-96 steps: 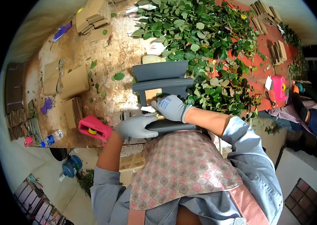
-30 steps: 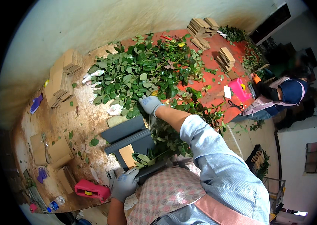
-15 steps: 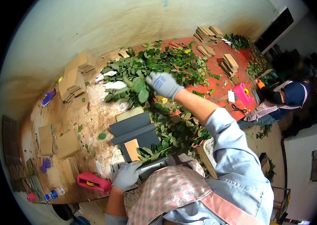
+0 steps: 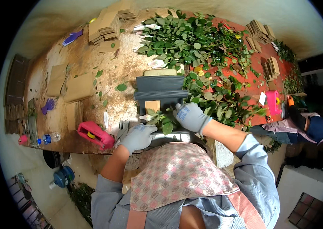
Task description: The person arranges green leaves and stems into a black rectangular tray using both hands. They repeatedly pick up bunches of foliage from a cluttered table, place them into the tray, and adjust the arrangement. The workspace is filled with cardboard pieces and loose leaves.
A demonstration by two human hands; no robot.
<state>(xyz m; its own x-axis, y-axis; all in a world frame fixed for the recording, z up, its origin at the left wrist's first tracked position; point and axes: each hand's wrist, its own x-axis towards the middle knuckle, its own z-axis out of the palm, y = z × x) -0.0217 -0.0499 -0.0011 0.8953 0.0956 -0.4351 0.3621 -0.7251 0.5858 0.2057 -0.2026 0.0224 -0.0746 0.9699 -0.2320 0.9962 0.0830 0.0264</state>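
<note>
A dark grey ribbed stand (image 4: pixel 160 94) sits at the near edge of the table in front of me, with a small cardboard piece (image 4: pixel 152 105) on it. My right hand (image 4: pixel 192 117), in a grey glove, is closed at the stand's right side, by a leafy green stem (image 4: pixel 167 123) that lies across the stand's lower part. My left hand (image 4: pixel 139 137), also gloved, is at the stand's lower left corner with its fingers curled; what they pinch is hidden. Right of the stand lies a heap of leafy stems (image 4: pixel 222 97).
A larger pile of leafy stems (image 4: pixel 192 40), some with white-wrapped ends, covers the back. Cardboard stacks (image 4: pixel 106 24), a pink tape dispenser (image 4: pixel 95 135), a purple glove (image 4: pixel 72 37) and a water bottle (image 4: pixel 49 138) are left. Another person (image 4: pixel 310 128) is at far right.
My right hand has come back from the far foliage pile to the stand, beside a leafy stem. My left hand stays by the stand's near corner. The view has shifted.
</note>
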